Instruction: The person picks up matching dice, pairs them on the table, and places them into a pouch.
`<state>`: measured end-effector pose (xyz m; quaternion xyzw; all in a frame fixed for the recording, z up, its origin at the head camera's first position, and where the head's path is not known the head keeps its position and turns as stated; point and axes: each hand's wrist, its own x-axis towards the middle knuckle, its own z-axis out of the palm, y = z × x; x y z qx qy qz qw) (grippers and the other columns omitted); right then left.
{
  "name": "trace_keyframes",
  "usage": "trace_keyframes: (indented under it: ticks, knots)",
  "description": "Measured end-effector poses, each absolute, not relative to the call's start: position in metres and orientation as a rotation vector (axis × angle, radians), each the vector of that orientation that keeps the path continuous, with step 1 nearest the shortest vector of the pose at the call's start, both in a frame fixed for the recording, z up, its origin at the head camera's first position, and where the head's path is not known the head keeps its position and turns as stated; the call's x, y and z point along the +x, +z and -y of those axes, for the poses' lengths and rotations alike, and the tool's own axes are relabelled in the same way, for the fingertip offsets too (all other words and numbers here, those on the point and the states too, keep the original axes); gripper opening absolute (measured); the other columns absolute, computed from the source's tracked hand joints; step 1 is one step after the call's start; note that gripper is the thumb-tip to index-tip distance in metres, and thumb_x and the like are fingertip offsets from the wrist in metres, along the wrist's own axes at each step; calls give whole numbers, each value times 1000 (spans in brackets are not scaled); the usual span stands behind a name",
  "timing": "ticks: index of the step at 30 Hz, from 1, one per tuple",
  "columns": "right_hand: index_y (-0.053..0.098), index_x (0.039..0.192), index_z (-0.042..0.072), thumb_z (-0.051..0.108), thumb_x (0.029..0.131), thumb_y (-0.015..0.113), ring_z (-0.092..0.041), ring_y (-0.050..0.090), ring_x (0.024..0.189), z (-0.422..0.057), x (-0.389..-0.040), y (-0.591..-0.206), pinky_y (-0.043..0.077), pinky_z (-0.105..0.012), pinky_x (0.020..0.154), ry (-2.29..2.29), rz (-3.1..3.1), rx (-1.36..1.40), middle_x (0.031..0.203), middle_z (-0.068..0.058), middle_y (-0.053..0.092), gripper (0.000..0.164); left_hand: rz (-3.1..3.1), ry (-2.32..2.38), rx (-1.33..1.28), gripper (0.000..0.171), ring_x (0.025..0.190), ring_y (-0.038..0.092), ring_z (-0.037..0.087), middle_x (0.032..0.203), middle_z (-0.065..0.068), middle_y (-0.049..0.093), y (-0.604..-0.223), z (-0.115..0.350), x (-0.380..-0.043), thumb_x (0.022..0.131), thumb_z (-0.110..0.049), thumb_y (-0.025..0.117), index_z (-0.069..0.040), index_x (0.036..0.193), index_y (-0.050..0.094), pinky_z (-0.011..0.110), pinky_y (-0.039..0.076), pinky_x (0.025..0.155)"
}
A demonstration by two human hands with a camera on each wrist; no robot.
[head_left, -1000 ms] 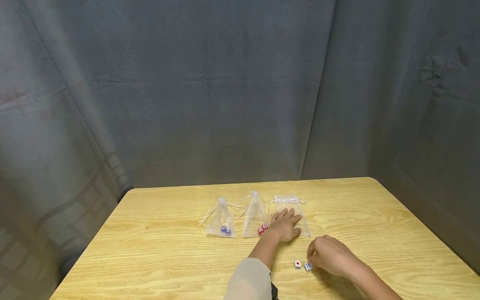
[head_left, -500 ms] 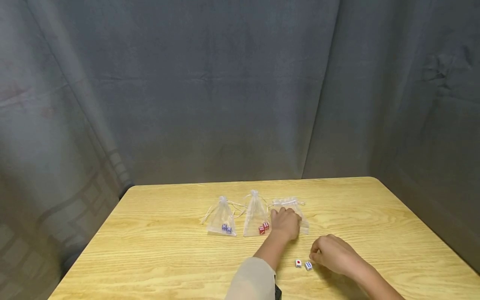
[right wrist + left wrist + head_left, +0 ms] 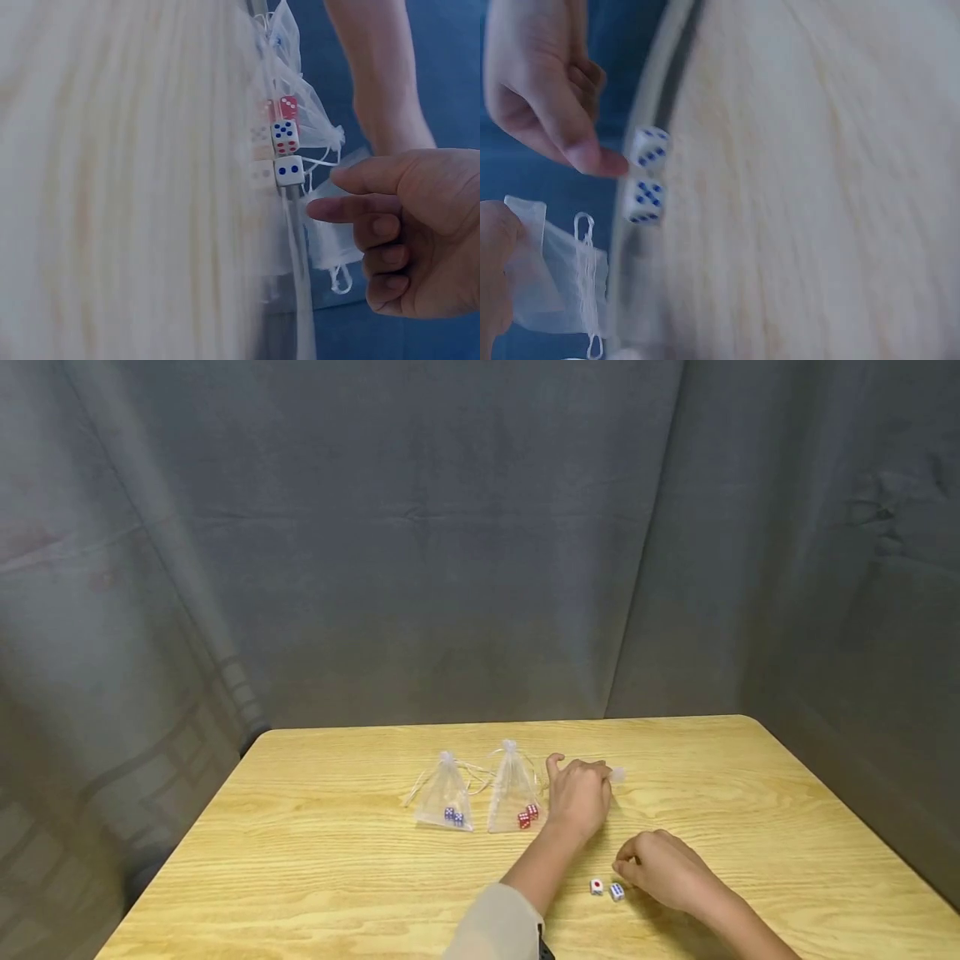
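Note:
My left hand (image 3: 581, 797) grips a sheer white drawstring pouch (image 3: 559, 281), mostly hidden behind it in the head view; the left wrist view shows its gathered cord and loops. My right hand (image 3: 663, 868) hovers low beside two white dice (image 3: 597, 887) and holds nothing. In the right wrist view its thumb and forefinger stand apart near the dice, the other fingers curled. Left of my left hand lies a pouch (image 3: 504, 797) with two red dice (image 3: 524, 820) in its lower corner. Farther left, another pouch (image 3: 435, 806) has two blue dice (image 3: 453, 817) inside.
Everything rests on a light wood-grain table (image 3: 300, 860) with rounded far corners. A grey curtain (image 3: 420, 568) hangs behind it and along both sides. Thin cords from the two filled pouches trail over the tabletop between them.
My left hand first lay spread on the flat third pouch. Its fingers then curled and gathered the pouch, shifting slightly right. The right hand and white dice have barely moved.

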<state>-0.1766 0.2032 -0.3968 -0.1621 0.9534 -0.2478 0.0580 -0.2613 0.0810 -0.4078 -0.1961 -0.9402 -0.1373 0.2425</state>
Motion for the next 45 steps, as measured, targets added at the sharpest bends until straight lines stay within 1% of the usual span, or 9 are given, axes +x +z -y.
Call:
trace_keyframes:
  ticks: [12,19,26,33,36,38,40,43,45]
  knots:
    - [73,87,7,14,83,66,-6,38,47,-207,-176,-388,34,-23,45,-729,-2948,-464,59,10,52,10,2328,-476,-664,16,88,61,0,103,-13,66,-381,-69,-235,85,-16,61,-27,89,73,38,28,92]
    - [73,87,9,14,83,67,-4,31,46,-208,-176,-384,30,-21,44,-718,-3065,-478,54,9,42,9,2191,-452,-774,17,83,62,0,98,-12,68,-370,-58,-222,86,-14,59,-25,85,72,40,30,92]
    - [70,98,0,18,89,62,-6,46,55,-207,-177,-379,42,-23,53,-1040,-3190,-377,78,-4,66,22,2073,-440,-866,15,81,62,1,95,-9,69,-364,-40,-210,82,-11,62,-20,84,73,41,31,91]
    - [63,110,-6,28,99,43,-6,20,41,-208,-178,-375,34,-26,46,-1348,-3056,-245,49,3,31,42,2005,-329,-953,15,81,62,2,99,-8,68,-354,-31,-198,81,-13,62,-21,88,74,41,31,91]
    - [65,100,-8,29,100,41,-6,19,40,-209,-178,-373,29,-25,41,-1443,-3017,-188,47,3,27,44,1963,-287,-991,16,81,62,2,100,-8,68,-352,-28,-194,80,-14,62,-21,88,73,41,31,90]
    - [62,84,-11,30,100,39,-8,22,41,-209,-177,-372,28,-25,41,-1494,-2997,-152,48,-1,30,50,1932,-258,-1011,15,80,62,2,99,-7,68,-351,-26,-192,79,-15,63,-21,89,73,41,32,90]
    - [60,82,-13,31,100,37,-14,43,47,-210,-176,-372,40,-28,46,-1541,-2987,-135,55,-12,48,52,1900,-228,-1023,15,79,62,2,99,-7,68,-351,-26,-190,77,-15,64,-21,88,73,41,33,89]
    - [60,87,-14,32,101,34,-24,54,67,-211,-176,-371,47,-36,61,-1621,-2923,-122,74,-22,57,55,1851,-174,-1046,15,78,62,2,98,-7,68,-351,-25,-186,76,-18,65,-21,88,74,41,34,88]
    - [62,98,-12,32,101,32,-23,57,82,-212,-176,-370,48,-42,74,-1676,-2868,-127,79,-20,60,53,1828,-137,-1076,16,78,61,1,99,-7,68,-352,-25,-182,77,-19,65,-22,90,74,41,34,87]
